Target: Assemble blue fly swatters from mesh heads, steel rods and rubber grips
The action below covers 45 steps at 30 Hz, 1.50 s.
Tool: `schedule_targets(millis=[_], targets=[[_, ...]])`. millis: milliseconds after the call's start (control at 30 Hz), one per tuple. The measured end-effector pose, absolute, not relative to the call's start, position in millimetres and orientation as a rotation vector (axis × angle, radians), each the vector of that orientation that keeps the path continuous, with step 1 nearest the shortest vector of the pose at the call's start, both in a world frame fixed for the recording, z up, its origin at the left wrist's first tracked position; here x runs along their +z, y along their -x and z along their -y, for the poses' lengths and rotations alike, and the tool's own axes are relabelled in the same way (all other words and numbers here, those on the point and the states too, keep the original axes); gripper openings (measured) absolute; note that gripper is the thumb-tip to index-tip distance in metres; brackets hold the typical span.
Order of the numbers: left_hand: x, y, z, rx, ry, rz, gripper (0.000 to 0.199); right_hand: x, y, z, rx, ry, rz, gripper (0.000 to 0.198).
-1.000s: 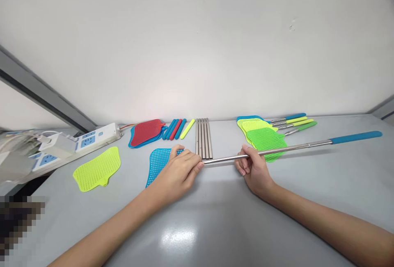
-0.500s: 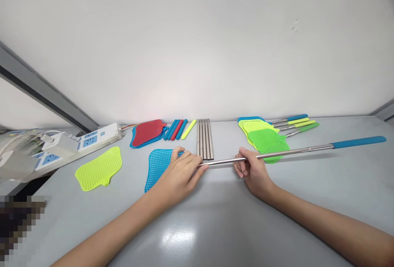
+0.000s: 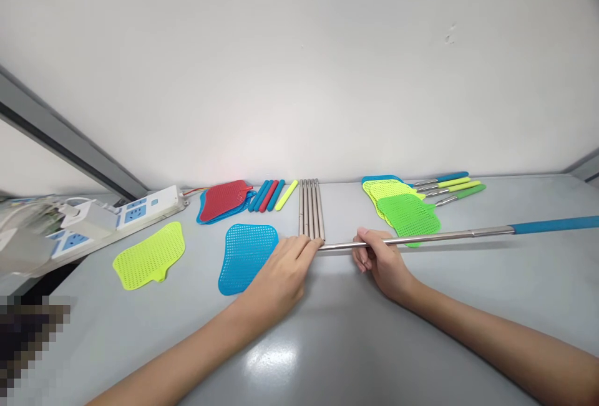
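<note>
My left hand has its fingers closed around the left end of an extended telescopic metal rod. The rod runs across to the right and ends in a blue grip, cut off by the frame's edge. Farther along, my right hand pinches the rod between thumb and fingers. A blue mesh fly swatter head lies just left of my left hand. My left hand and forearm cover its lower right part, so I cannot tell whether it joins the rod.
Several short metal tubes lie behind my hands. Coloured grips and a red swatter head are back left. Green and yellow fly swatters overlap at back right. A yellow-green head and a power strip are at left.
My left hand has shifted right, uncovering more of the blue swatter head. The rod has slid right, carrying its blue grip to the frame's edge. My right hand has barely moved.
</note>
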<state>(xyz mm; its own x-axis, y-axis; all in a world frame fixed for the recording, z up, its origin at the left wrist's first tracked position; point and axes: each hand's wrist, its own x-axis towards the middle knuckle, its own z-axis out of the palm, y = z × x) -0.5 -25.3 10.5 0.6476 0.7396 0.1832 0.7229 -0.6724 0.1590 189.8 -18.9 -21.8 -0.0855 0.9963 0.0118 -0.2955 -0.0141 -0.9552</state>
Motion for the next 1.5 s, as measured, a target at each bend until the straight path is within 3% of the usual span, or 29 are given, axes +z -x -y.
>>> schedule_targets(millis=[233,467,1500], targets=[[5.0,-1.6,28.0,0.391,-2.758,-1.272,0.058,-21.2,-191.2,18.4,1.414,0.966,1.077,0.047],[6.8,-5.7,29.5,0.489,-2.728,-1.351,0.024,-19.2,-190.5,18.8,1.417,0.997,1.135,0.046],[-2.8,-8.2,32.8,0.495,-2.664,-1.494,0.023,-16.7,-190.1,19.1,1.422,1.033,1.14,0.046]])
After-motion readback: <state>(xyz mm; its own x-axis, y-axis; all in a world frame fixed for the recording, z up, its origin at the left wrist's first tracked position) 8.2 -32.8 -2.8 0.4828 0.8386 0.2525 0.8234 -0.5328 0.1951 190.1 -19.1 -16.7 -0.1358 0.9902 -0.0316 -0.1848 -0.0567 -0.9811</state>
